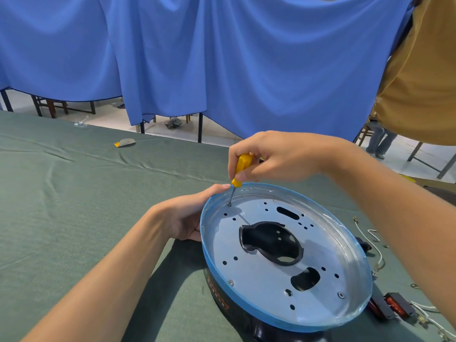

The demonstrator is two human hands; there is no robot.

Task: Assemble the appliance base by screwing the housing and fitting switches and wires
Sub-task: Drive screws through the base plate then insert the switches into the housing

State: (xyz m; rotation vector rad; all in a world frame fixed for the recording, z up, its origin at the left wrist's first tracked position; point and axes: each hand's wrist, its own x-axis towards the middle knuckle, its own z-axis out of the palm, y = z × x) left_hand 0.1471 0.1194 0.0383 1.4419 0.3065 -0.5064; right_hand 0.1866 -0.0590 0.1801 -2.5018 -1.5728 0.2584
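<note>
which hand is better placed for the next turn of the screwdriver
Right. The right hand grips the screwdriver, its tip set in a hole near the far edge of the metal plate. The left hand holds the base by its rim, steadying it.

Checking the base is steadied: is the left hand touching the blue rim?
Touching. Head view: the left hand grips the housing's blue rim, thumb on its edge.

blue curtain (222, 58) | pale tiled floor (217, 133) | wooden chairs (53, 106) | green tablecloth (74, 193)
</note>
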